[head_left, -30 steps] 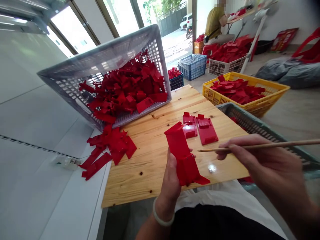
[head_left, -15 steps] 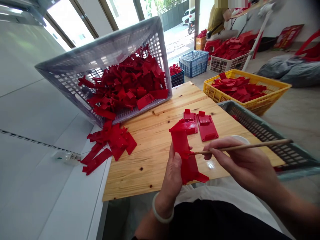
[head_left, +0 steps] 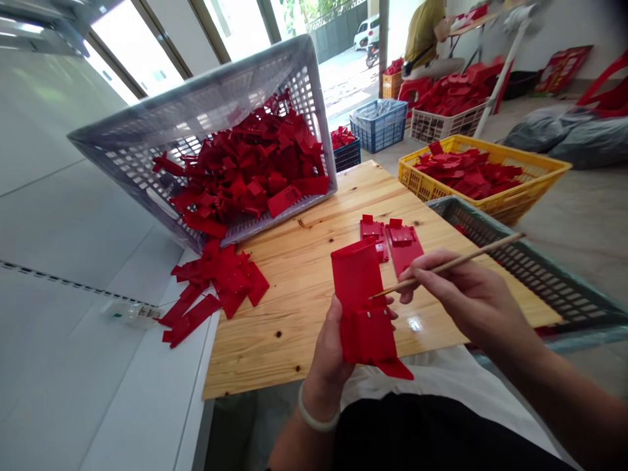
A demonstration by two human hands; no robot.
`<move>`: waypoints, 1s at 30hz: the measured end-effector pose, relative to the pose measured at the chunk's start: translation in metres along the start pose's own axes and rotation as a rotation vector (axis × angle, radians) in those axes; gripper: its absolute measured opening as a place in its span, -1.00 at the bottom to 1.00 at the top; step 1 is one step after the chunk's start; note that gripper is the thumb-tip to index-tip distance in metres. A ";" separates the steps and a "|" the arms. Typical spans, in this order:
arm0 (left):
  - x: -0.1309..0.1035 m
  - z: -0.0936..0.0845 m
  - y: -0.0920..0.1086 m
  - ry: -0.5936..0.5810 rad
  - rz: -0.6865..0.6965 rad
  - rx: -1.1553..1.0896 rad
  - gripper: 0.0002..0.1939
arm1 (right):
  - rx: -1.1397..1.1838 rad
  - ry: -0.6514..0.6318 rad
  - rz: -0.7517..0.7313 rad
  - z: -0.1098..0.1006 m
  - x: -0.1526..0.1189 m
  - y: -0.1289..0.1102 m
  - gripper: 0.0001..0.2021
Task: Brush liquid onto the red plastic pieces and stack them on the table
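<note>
My left hand (head_left: 330, 350) is closed around the side of a red plastic part (head_left: 360, 281), a flat panel with a raised block and a flap at its lower end. In my right hand (head_left: 458, 294) is a thin wooden-handled paintbrush (head_left: 464, 259), pinched between thumb and fingers. The brush tip is over the middle of the panel, just above the raised block; whether it touches I cannot tell. Behind the held part, two similar red pieces (head_left: 403, 245) lie side by side on the wooden table (head_left: 284, 288).
A tilted grey crate (head_left: 196, 85) full of red parts stands at the back, with a red pile (head_left: 235, 275) spilling below it. To the right are a yellow crate (head_left: 534, 171) and a grey-green crate (head_left: 534, 278). A seated person (head_left: 424, 33) works in the background.
The red part has turned so its broad face shows more. The brush has drawn back from the part's edge region and moved slightly left, with its handle end raised.
</note>
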State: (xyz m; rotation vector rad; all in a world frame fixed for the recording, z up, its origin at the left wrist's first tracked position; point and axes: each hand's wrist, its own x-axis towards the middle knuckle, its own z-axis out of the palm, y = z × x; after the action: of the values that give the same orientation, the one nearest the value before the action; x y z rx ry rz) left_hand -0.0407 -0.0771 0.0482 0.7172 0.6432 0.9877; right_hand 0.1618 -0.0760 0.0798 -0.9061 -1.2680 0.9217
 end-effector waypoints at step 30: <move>0.008 -0.003 0.002 -0.035 -0.111 -0.020 -0.14 | 0.148 0.045 0.056 0.004 0.004 0.008 -0.81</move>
State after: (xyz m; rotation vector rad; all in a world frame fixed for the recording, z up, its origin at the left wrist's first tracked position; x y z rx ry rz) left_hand -0.0406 -0.0679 0.0467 0.6727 0.6349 0.8763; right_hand 0.1581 -0.0689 0.0741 -0.8447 -1.1254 1.0192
